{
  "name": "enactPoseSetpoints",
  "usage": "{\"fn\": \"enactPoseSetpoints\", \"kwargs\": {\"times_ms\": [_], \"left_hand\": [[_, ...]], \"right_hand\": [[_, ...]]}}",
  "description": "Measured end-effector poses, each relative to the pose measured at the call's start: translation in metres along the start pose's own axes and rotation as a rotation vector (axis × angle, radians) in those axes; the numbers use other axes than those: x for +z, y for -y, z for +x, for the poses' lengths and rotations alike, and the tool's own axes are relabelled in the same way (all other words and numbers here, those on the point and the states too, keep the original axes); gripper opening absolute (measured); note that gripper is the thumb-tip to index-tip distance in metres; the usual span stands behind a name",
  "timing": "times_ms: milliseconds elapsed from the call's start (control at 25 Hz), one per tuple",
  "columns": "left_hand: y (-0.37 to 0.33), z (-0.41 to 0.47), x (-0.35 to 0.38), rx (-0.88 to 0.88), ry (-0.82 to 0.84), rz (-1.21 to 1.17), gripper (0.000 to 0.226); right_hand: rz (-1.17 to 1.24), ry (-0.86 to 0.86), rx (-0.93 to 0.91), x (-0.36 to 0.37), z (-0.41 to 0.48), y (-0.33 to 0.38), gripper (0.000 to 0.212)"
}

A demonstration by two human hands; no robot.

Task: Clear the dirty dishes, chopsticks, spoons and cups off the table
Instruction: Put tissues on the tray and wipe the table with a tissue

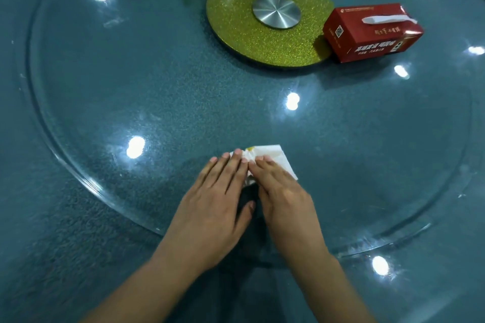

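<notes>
Item: white paper napkin (pixel 274 156), creased, with a small yellowish stain at its far edge just beyond the fingertips. It lies flat on the glass turntable (pixel 94 186) directly beneath both sets of fingers, and its far right corner shows past the right fingertips. A small crumpled part shows in the gap between the two hands. Left hand (pixel 217 194): palm down, fingers (pixel 237 152) straight and close together, neither curled nor clenched. The tips of the inner fingers rest on the napkin's left part, while the outermost fingertip sits on bare glass just beside the paper. The thumb is tucked inward toward the other hand and lies apart from the napkin. Right hand (pixel 284 194): palm down, fingers (pixel 263 158) straight and pressing flat on the napkin's middle and right part, grasping nothing. The two hands' fingertips meet in a shallow wedge over the paper, touching or nearly touching. Surroundings: a gold glitter disc (pixel 236 34) with a brushed metal hub (pixel 276 11) lies well beyond the fingertips, under the glass. A red tissue box (pixel 367 39) stands beyond and to the right of the right fingers, just beside the disc's edge, with a white tissue (pixel 380 19) protruding from its top slot. The teal speckled table (pixel 52 244) extends beneath the turntable, nearer than the wrists and to either side.
</notes>
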State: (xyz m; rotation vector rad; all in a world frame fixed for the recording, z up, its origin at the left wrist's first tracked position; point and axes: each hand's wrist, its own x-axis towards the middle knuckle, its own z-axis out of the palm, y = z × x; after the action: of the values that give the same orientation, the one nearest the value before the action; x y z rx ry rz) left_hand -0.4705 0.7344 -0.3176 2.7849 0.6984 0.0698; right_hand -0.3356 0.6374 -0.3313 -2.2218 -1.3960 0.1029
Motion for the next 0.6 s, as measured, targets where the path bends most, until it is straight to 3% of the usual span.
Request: {"fn": "enactPoseSetpoints", "kwargs": {"times_ms": [240, 600], "left_hand": [[-0.022, -0.032, 0.015, -0.015, 0.002, -0.021, 0.067], [0.016, 0.068, -0.003, -0.084, 0.051, 0.048, 0.073]], "right_hand": [[-0.001, -0.053, 0.015, 0.0, -0.041, 0.01, 0.047], [-0.037, -0.047, 0.089, 0.008, 0.077, 0.001, 0.045]]}}
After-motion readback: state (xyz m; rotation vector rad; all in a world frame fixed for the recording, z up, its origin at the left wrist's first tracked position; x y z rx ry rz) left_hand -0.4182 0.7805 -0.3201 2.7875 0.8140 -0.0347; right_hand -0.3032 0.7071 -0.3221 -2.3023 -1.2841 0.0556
